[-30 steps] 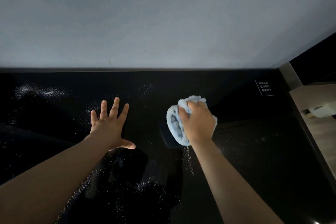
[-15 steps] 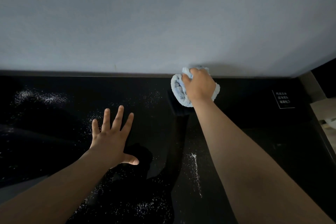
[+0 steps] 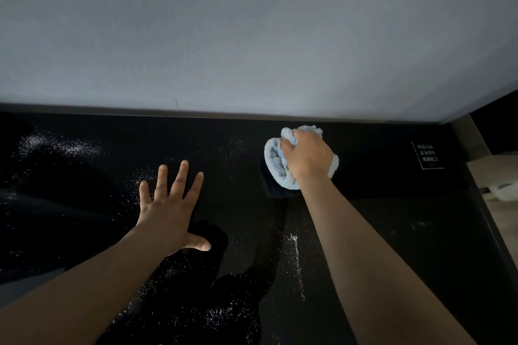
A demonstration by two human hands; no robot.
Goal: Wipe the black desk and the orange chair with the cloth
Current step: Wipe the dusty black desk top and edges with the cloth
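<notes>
Cloth (image 3: 276,162): pale blue terry w/ fluffy loops, bunched into a rounded wad. It sits on the black worktop (image 3: 392,232) under the right hand (image 3: 307,155), close to the back edge where the worktop meets the wall (image 3: 252,36). The right hand's fingers curl over the top of the wad & grip it, knuckles up. Most of the cloth bulges out left of the fist; a smaller bit shows on its right side.

The left hand (image 3: 168,204) lies flat on the worktop, palm down, fingers straight & spread, thumb stuck out toward the right forearm. It holds nothing. The two hands are well apart, the left one nearer the person.

Worktop is glossy black, smooth & mirror-like, w/ both forearms reflected as dark shapes. Fine, grainy white specks (image 3: 59,145) lie in a patch far left of the left hand, thinner round its fingertips, & more below its wrist toward the person. A narrow white streak (image 3: 294,258) of the same grains runs lengthwise just beside the right forearm, on its inner side.

Right of the right hand is a small rectangular label (image 3: 427,154) w/ white outline & white characters, too small to read. Wall is matt, pale grey, plain. Beyond the worktop's right edge lies a pale crumpled shape (image 3: 504,190), perhaps a plastic bag; too dim to say.
</notes>
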